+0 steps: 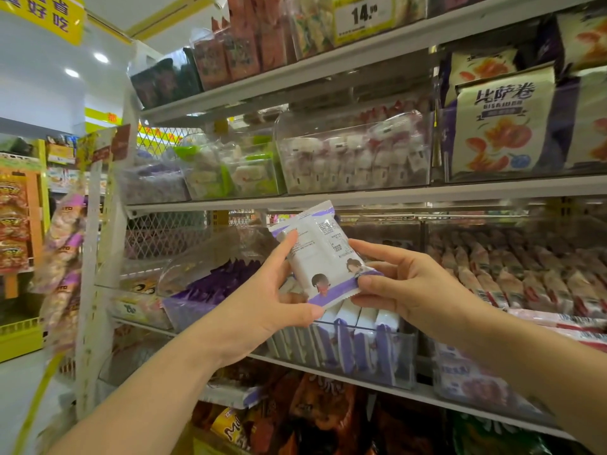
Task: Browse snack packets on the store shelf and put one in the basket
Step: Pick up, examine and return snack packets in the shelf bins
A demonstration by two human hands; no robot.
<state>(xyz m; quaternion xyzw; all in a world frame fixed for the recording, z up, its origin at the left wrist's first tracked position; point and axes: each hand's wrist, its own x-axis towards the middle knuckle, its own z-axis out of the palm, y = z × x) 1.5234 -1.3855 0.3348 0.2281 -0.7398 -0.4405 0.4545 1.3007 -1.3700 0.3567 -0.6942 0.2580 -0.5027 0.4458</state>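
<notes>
Snack packet [323, 254], white with purple ends, is up in the air in front of the shelf [361, 198], held between both hands and turned so its printed back faces the camera. Its long axis tilts, top end leaning up and to the left, bottom purple seal down toward the right. Left hand [279, 297] clamps the left edge, thumb on the face near the top corner and fingers cupped underneath. Right hand [404, 284] pinches the lower right corner, thumb pressing on the purple seal, forefinger lying across the right edge. So both hands are closed on the packet, neither one free.

Directly below sits the clear bin [404, 349] of matching white-and-purple packets, standing upright in a row, just under the held one. No basket shows anywhere in view, so I cannot tell which side it hangs on or which hand is nearer to it.

This looks like the reading stage: label being checked, choice not yet made. Whichever hand lets go first decides the drop, and the left seems to carry more of the weight, so it looks the likelier one to take the packet down.
</notes>
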